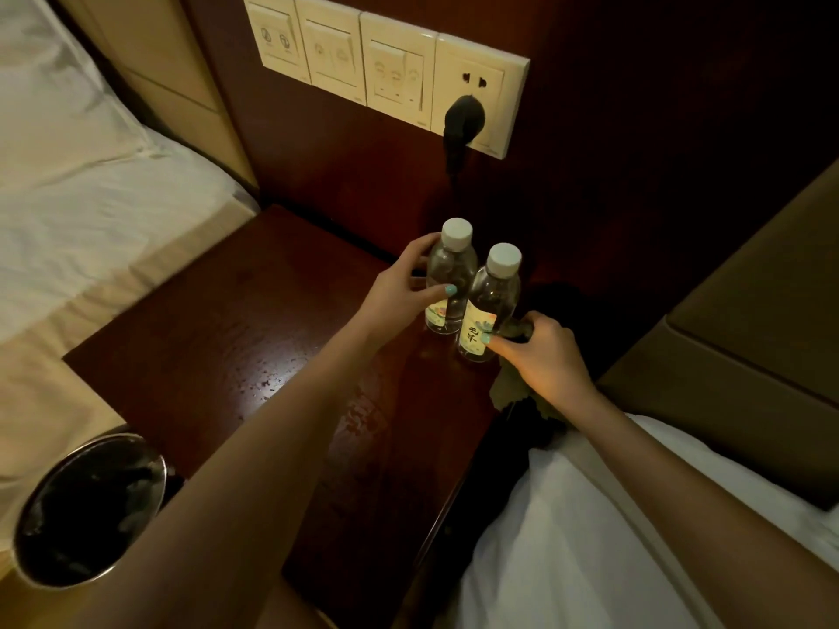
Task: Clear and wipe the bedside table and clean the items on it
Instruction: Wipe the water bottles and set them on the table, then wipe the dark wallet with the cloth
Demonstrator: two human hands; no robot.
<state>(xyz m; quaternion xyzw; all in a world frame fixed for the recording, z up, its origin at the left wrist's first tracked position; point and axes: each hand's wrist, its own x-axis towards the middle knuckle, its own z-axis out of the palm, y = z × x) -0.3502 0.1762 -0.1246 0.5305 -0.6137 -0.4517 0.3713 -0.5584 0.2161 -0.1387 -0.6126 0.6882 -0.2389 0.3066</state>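
Observation:
Two clear water bottles with white caps stand side by side near the back right of the dark wooden bedside table [218, 338]. My left hand [404, 288] wraps the left bottle [449, 270] with thumb and fingers around its body. My right hand [542, 351] pinches the lower label of the right bottle [492, 292] while also holding a crumpled green cloth [515, 388] that hangs below the hand. Both bottles are upright and rest on the tabletop, touching each other. Small specks and smears show on the tabletop.
A wall panel of switches and a socket with a black plug [461, 122] sits above the table. A bed with white sheets [81, 174] lies to the left, another bed [590, 537] to the right. A metal bin with a black liner [86, 510] stands at the lower left.

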